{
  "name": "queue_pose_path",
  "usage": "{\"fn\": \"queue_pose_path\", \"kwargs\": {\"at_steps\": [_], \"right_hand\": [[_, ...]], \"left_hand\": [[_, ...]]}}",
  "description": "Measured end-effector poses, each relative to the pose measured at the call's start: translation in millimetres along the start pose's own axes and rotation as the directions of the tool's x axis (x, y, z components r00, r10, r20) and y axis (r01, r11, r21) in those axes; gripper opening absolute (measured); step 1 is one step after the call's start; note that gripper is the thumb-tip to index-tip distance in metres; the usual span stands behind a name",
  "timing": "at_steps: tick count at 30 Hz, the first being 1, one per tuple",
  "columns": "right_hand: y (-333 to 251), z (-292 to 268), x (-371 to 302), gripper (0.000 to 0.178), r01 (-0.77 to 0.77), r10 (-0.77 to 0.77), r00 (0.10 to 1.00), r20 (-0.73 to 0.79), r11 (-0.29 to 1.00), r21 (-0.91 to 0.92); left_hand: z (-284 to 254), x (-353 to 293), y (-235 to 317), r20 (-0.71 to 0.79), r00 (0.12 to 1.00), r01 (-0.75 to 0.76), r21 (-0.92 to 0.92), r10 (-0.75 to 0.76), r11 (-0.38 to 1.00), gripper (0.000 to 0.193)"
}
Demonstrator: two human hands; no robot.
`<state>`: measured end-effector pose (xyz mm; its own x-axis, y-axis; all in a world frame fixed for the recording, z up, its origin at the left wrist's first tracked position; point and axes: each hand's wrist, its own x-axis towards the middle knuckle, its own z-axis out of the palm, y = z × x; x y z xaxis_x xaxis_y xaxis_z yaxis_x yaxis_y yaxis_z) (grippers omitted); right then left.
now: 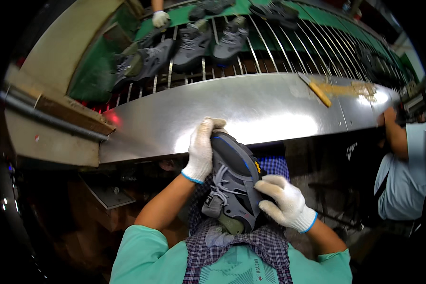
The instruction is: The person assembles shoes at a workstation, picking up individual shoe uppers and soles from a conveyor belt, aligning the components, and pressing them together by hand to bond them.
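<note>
A grey sneaker [229, 180] with pale laces, a dark sole and a small yellow mark on its side is held in front of my body, toe pointing away from me. My left hand [202, 149], in a white knit glove with a blue cuff, is wrapped around the toe end. My right hand [284, 201], gloved the same way, presses its thumb and fingers along the right side of the sole near the middle. The heel lies close to my checked apron [208, 241]. Fingers on the far side of the shoe are hidden.
Beyond a shiny metal ledge [161, 113] runs a roller conveyor [265, 47] carrying several grey sneakers [191, 45]. A yellow-handled tool [319, 92] lies on the ledge. At the far left is a machine housing [47, 57]; a co-worker's gloved hand [161, 19] reaches in; another person [402, 184] sits right.
</note>
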<state>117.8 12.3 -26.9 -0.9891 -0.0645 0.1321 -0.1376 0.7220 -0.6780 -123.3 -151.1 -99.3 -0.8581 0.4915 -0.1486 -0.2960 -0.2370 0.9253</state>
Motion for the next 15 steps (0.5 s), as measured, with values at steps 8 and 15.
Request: {"fn": "queue_pose_path", "kwargs": {"at_steps": [8, 15], "right_hand": [[-2.6, -59.6, 70.9, 0.083, -0.076, 0.107, 0.979, -0.176, 0.982, 0.175], [-35.2, -77.3, 66.1, 0.081, -0.203, 0.153, 0.962, -0.224, 0.954, -0.219]], "left_hand": [[91.0, -38.8, 78.9, 0.154, 0.987, -0.036, -0.093, 0.05, 0.995, 0.047], [72.3, -29.5, 32.9, 0.432, 0.894, 0.267, -0.298, -0.12, 0.917, 0.051]]}}
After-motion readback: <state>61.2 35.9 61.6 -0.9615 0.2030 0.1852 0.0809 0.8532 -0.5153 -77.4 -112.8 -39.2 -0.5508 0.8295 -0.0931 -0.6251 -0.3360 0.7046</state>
